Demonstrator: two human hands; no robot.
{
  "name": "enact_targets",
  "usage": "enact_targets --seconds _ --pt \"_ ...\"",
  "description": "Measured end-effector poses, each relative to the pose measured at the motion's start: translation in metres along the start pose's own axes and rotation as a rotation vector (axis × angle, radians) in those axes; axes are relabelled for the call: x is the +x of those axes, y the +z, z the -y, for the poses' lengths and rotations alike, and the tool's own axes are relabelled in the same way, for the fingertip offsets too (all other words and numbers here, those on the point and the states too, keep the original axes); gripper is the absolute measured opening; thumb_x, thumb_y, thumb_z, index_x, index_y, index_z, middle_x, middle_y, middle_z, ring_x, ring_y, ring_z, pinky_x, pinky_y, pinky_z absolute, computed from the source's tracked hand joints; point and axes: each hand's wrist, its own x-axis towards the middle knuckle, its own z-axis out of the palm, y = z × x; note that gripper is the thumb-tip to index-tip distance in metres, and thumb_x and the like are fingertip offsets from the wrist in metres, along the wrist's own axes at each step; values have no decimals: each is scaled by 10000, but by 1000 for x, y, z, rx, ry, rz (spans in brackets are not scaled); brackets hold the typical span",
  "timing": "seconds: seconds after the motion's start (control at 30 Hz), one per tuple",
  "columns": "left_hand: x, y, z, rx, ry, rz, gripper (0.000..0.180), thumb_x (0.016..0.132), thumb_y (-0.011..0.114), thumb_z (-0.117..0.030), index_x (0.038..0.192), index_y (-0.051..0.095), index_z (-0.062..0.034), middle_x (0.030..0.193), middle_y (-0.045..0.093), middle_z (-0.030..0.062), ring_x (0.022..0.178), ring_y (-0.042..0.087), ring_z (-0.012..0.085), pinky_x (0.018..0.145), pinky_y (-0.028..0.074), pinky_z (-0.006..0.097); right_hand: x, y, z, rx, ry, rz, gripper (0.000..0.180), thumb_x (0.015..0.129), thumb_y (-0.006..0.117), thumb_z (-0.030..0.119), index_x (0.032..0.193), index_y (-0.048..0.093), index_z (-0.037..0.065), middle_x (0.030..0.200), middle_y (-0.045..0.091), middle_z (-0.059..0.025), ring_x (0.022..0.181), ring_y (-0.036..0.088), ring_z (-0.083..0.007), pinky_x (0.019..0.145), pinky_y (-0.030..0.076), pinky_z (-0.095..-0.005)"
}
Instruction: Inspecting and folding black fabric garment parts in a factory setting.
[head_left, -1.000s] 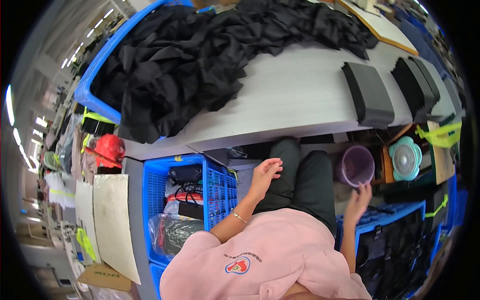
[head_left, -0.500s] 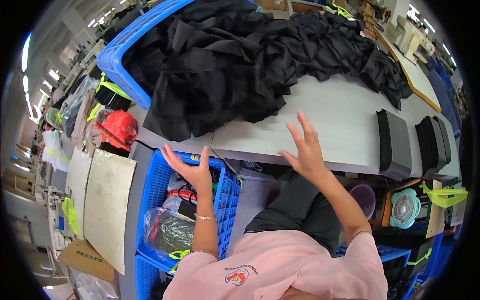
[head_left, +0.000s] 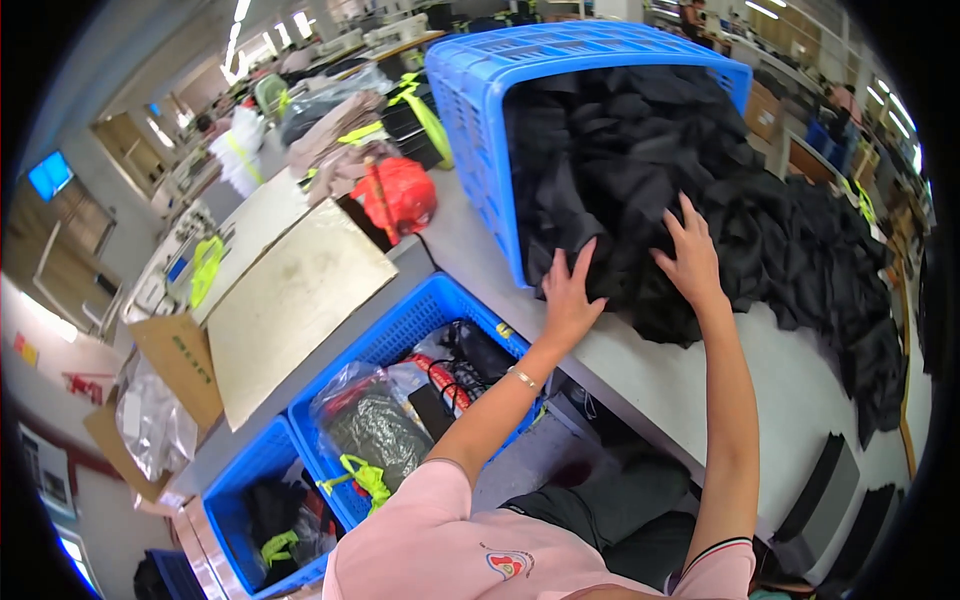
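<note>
A heap of black fabric pieces spills from a blue plastic basket tipped on its side on the grey table. Against the heap's near edge, by the basket's mouth, is my left hand, fingers spread and nothing held. My right hand reaches onto the fabric further right, also with its fingers apart. Both hands appear to touch the cloth, though how firmly I cannot tell. More of the black pieces trail along the table to the right.
Below the table's left side stands a blue crate holding bagged items, with a second blue crate beside it. A pale board and a red plastic bag lie to the left. Stacked dark panels sit at the right.
My view has swung left toward the tipped basket. Both hands, raised in the air before, have moved forward to the black fabric, fingers still spread.
</note>
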Motion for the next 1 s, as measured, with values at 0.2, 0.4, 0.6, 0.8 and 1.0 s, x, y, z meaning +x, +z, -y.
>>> enact_targets --seconds 0.2,0.4,0.6,0.8,1.0 --pt "9 44 2 -195 180 -93 566 683 621 45 1239 541 -26 1161 564 294 1044 557 484 876 492 468 -60 25 -33 -25 98 -241 502 790 572 -90 1267 585 68 1451 455 -176 1277 494 -351 947 515 -386" --pt "11 86 -42 -235 226 67 138 664 635 -22 770 578 45 830 621 269 825 594 463 758 497 509 -113 -14 -65 -259 245 -363 457 803 554 -91 1232 614 55 1390 502 -199 1241 517 -384 953 513 -422" --pt "35 122 -97 -378 335 321 235 696 687 -91 880 668 55 872 673 252 850 659 408 759 538 398 -153 -46 -100 -479 470 -395 424 805 579 -110 1182 610 81 1343 531 -178 1127 560 -363 805 571 -416" --pt "85 171 -93 -632 28 678 293 673 632 -21 940 683 90 809 727 117 734 642 128 716 516 281 -201 -44 -161 -540 810 -305 382 800 619 -60 1143 613 109 1346 503 -145 1135 558 -353 807 563 -431" --pt "89 173 -86 -365 161 692 337 709 629 -78 1009 671 71 935 699 250 882 695 323 793 518 353 -241 -65 -193 -283 875 -110 468 863 569 49 1319 584 155 1413 480 -201 1215 540 -390 960 491 -483"
